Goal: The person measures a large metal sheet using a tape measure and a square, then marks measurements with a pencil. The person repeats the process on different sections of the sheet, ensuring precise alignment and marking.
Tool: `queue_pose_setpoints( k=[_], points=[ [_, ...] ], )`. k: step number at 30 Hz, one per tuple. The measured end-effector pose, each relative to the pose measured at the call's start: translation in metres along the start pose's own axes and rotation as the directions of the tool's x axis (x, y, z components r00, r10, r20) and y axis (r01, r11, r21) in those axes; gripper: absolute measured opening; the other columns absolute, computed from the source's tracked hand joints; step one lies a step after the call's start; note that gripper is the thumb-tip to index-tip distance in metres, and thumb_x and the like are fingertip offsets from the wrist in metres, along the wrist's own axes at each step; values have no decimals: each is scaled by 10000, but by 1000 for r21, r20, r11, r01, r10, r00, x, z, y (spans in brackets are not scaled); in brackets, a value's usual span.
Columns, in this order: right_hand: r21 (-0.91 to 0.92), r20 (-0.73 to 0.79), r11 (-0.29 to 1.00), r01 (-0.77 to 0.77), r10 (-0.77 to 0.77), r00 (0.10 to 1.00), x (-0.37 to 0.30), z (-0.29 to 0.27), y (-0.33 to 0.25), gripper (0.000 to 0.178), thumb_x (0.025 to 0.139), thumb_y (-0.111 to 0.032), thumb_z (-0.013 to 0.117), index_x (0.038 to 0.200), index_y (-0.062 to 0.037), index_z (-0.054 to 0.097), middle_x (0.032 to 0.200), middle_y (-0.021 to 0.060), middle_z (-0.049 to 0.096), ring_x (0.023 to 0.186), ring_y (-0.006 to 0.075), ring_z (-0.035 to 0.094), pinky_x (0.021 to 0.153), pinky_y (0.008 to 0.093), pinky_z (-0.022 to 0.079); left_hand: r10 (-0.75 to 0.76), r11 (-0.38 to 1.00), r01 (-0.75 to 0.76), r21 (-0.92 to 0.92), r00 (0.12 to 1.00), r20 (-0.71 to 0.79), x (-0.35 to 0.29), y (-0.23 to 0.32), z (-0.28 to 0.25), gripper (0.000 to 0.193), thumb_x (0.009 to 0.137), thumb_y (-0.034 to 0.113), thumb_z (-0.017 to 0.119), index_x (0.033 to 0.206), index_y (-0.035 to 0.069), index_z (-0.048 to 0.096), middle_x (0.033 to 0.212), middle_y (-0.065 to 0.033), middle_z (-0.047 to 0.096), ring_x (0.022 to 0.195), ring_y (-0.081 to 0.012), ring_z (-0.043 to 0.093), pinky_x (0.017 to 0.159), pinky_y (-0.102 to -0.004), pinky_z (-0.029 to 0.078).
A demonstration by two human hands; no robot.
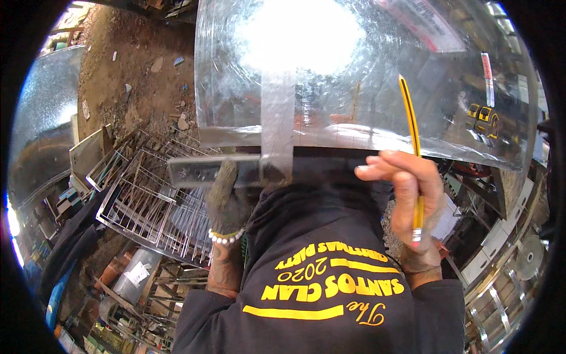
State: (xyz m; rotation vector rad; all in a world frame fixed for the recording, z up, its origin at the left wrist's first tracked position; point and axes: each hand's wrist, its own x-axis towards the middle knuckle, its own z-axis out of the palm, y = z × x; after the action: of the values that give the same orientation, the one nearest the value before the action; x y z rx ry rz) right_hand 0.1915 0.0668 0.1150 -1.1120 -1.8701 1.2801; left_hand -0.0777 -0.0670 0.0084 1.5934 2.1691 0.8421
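My left hand (224,203), in a dark work glove with a white bead bracelet at the wrist, grips the thick stock of a metal square (194,171). The square's wide blade reaches away from me over the near edge of a shiny metal sheet (224,109). A yellow and black pencil (410,112) is held in my bare right hand (415,192), its point up and away from me and its pink end near my palm. The pencil appears over the sheet's near right part; whether its tip touches cannot be told. Glare whitens the sheet's far middle.
On the sheet's right lie a yellow and black tool (483,120), perhaps a tape measure, and a slim red and white item (487,79). Wire racks (147,200) and a metal cylinder (137,274) stand at left, beside littered dirt ground (138,76). Another metal sheet (44,100) is far left.
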Motion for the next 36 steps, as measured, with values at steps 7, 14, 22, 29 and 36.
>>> queue_pose_setpoints(
  k=[7, 14, 22, 29, 36],
  points=[
    [-110, 255, 880, 462, -425, 869, 20, 58, -10, 376, 796, -305, 813, 972, -101, 550, 1290, 123, 644, 1305, 312, 544, 1190, 528, 282, -393, -16, 446, -895, 820, 416, 3, 72, -44, 388, 1004, 323, 565, 1247, 21, 594, 1232, -159, 650, 1135, -272, 628, 1031, -457, 482],
    [-299, 323, 771, 563, -473, 820, 61, 3, 3, 433, 641, -139, 873, 943, -100, 564, 1150, 123, 671, 1144, 318, 635, 1164, 543, 343, -8, 481, 224, -848, 968, 251, 53, 96, -9, 355, 928, 198, 671, 1247, 49, 624, 1168, -114, 692, 1034, -209, 664, 929, -399, 529],
    [-615, 200, 674, 410, -371, 907, 113, -72, 34, 355, 746, -140, 840, 1016, -74, 619, 1078, 124, 678, 1088, 327, 649, 968, 419, 503, -200, 804, 31, -594, 955, -221, 124, 63, -30, 215, 924, 110, 695, 1107, -1, 678, 974, -83, 717, 861, -140, 659, 788, -309, 561],
    [-702, 175, 644, 305, -260, 950, 153, -134, 93, 354, 810, -152, 797, 1097, -67, 608, 1017, 79, 670, 930, 229, 659, 833, 354, 513, 214, 976, -217, -27, 973, -90, 170, -29, -25, 244, 948, 49, 620, 1188, 28, 660, 1119, -169, 697, 1010, -268, 675, 909, -363, 542],
    [-736, 148, 625, 261, -228, 962, 162, -165, 120, 331, 842, -259, 771, 1083, -80, 633, 1009, 86, 689, 931, 259, 674, 834, 363, 509, 51, 904, 33, -427, 982, 183, 167, -48, 4, 284, 973, 126, 573, 1220, 21, 665, 1186, -153, 689, 1121, -243, 647, 962, -357, 506]
  ],
)
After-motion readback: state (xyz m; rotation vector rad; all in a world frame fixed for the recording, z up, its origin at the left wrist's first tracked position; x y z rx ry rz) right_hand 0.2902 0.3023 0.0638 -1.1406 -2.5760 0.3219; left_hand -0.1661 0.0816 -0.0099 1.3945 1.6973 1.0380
